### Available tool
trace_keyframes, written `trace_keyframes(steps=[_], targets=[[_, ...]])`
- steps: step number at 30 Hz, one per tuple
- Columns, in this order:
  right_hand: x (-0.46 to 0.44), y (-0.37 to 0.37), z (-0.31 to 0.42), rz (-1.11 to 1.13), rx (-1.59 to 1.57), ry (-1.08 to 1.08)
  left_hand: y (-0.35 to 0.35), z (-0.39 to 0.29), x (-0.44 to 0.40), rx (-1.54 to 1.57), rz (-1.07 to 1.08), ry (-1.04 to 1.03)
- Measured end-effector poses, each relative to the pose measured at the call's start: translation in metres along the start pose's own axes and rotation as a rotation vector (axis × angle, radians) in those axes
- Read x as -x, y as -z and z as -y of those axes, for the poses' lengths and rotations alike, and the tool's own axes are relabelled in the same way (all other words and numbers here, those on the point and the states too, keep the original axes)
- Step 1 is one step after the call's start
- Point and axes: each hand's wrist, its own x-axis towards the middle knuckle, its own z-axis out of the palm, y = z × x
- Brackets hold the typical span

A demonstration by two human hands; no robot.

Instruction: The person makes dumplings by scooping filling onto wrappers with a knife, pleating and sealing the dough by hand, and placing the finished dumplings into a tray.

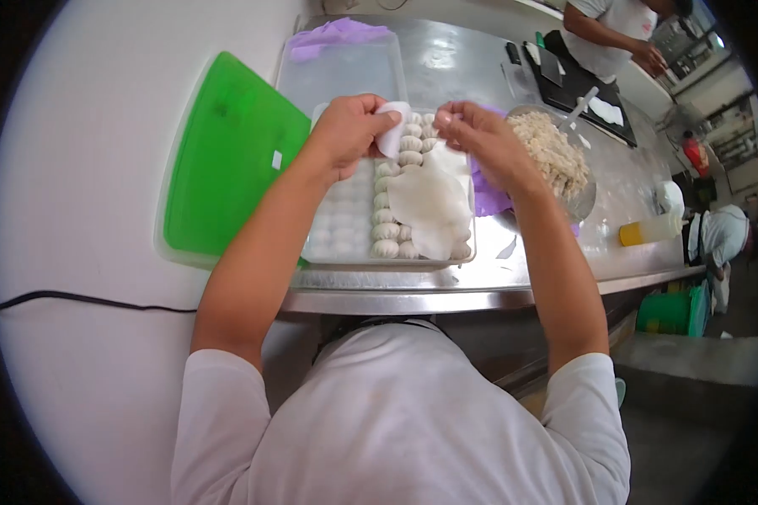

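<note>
My left hand (pixel 349 135) pinches a thin white dough wrapper (pixel 392 128) that hangs over the middle of a tray. Level with it, my right hand (pixel 483 141) is above the tray's right side, its thumb and fingers drawn together; whatever lies between them is hidden. Rows of pleated dumplings (pixel 386 229) fill the right half of the clear plastic tray (pixel 387 262). Several loose dough wrappers (pixel 429 202) lie spread on top of these dumplings. Smooth white pieces show less clearly in the tray's left half.
A metal bowl (pixel 588 200) of pale filling (pixel 549 151) with a spatula (pixel 583 103) stands right. A green lid (pixel 227 168) leans left. Behind are a clear lid (pixel 341 71) and purple cloth (pixel 337 35). A yellow-filled bottle (pixel 648 230) lies right. Another person (pixel 611 34) stands across.
</note>
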Motion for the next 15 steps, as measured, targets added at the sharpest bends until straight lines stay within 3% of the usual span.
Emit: trace_keyframes(steps=[3, 5, 6, 7, 8, 10, 11, 12, 14, 15], targets=[[0.044, -0.002, -0.017, 0.200, -0.855, -0.180, -0.037, -0.024, 0.018, 0.331, 0.324, 0.027], [0.070, 0.001, -0.032, 0.385, -1.333, -0.114, -0.064, -0.025, 0.024, 0.215, 0.401, -0.010], [0.084, 0.000, -0.033, 0.289, -1.473, -0.074, -0.078, -0.026, 0.025, 0.109, 0.439, -0.058], [0.096, 0.004, -0.032, 0.109, -1.407, -0.124, -0.089, -0.028, 0.026, -0.172, 0.435, -0.095], [0.107, 0.011, -0.032, -0.064, -1.339, -0.177, -0.102, -0.029, 0.023, -0.173, 0.460, -0.097], [0.131, 0.028, -0.041, -0.165, -1.304, -0.215, -0.125, -0.029, 0.020, -0.743, 0.343, -0.408], [0.141, 0.040, -0.045, -0.241, -1.266, -0.259, -0.136, -0.018, 0.008, -0.870, 0.230, -0.643], [0.153, 0.055, -0.051, -0.254, -1.275, -0.252, -0.146, -0.004, -0.010, -0.877, 0.245, -0.648], [0.180, 0.086, -0.064, -0.297, -1.334, -0.259, -0.165, 0.027, -0.045, -1.407, 0.107, -1.145], [0.190, 0.098, -0.068, -0.366, -1.304, -0.261, -0.176, 0.038, -0.055, -1.406, 0.121, -1.146]])
